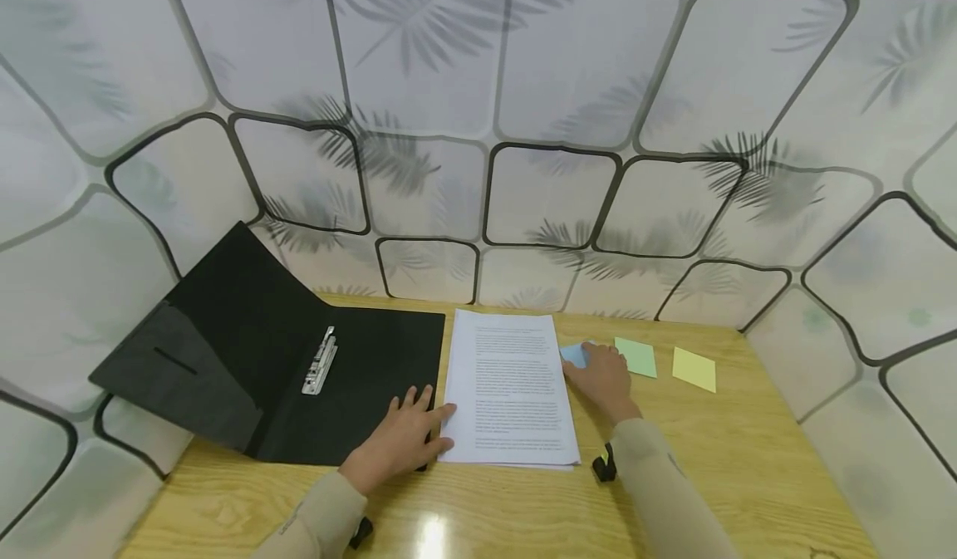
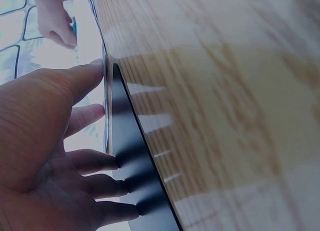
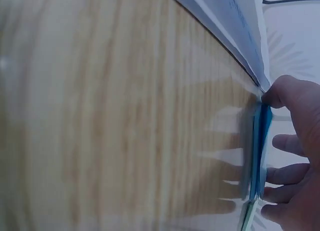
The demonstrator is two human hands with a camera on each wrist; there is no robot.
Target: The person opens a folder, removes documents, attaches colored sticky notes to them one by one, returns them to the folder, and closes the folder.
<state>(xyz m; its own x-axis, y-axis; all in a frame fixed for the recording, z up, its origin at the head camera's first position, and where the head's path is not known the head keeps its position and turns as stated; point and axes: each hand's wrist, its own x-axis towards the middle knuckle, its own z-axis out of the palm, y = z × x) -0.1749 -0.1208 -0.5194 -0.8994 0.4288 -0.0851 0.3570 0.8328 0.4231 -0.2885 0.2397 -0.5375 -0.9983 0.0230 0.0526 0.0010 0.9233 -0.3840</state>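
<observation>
A stack of printed paper sheets [image 1: 516, 389] lies between both hands. My left hand [image 1: 404, 434] has its fingers spread. Its thumb and index finger touch the stack's left edge, while the other fingers rest on the black folder [image 1: 374, 351], which lies open with a metal clip [image 1: 321, 364] inside. At the stack's right side, my right hand [image 1: 604, 379] is over a blue sticky note pad [image 1: 574, 355]. In the right wrist view the thumb touches one end of the blue pad [image 3: 260, 151]; the other fingers extend along it without curling round it.
A green sticky note pad [image 1: 635, 357] and a yellow sticky note pad [image 1: 694, 369] lie right of the right hand on the wooden table [image 1: 718, 459]. The folder's raised cover [image 1: 202, 343] leans against the patterned curtain [image 1: 426, 185] at the left.
</observation>
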